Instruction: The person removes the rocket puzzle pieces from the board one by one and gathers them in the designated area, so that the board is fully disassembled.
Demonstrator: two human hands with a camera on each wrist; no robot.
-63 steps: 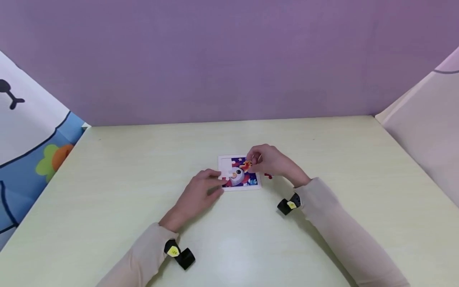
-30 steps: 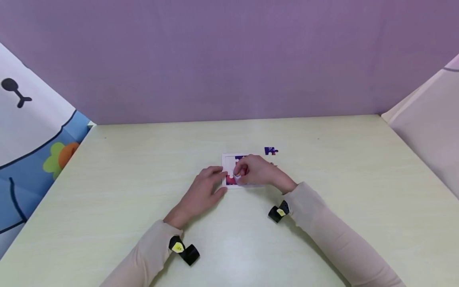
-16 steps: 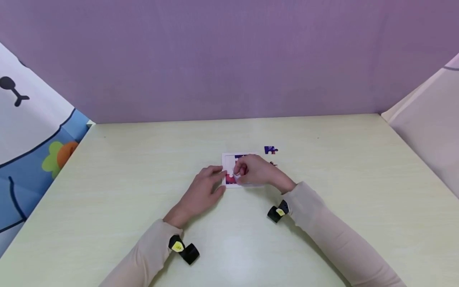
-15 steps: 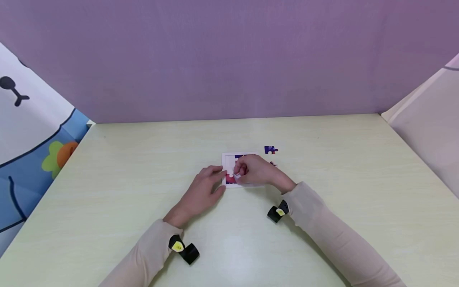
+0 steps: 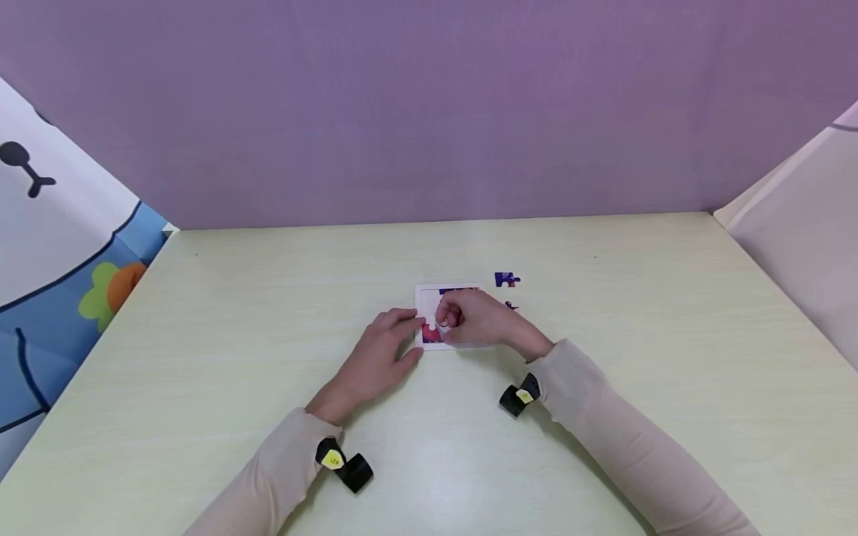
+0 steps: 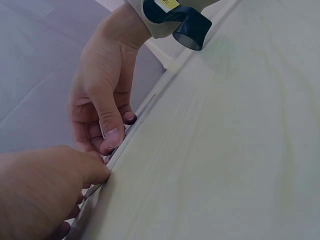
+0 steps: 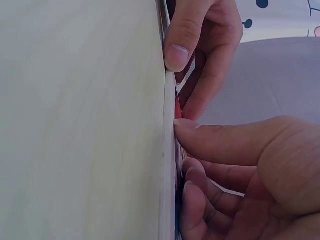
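Counter [image 5: 603, 387] carried the puzzle tray [image 5: 425, 298]; only the head view showed a loose piece [image 5: 506, 280] beyond it. Wrist views were edge-on: right hand [image 5: 479, 320] fingers curled, pinching a tray piece; left hand [image 5: 375, 361] thumb pressed the tray's edge.

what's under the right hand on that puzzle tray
The right hand covers most of the puzzle tray. A red and blue piece shows at its near left; the pieces under the fingers are hidden.

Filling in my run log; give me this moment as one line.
left hand: steadies puzzle tray edge | right hand: fingers curled on a piece in tray | loose puzzle piece: on table, right of tray
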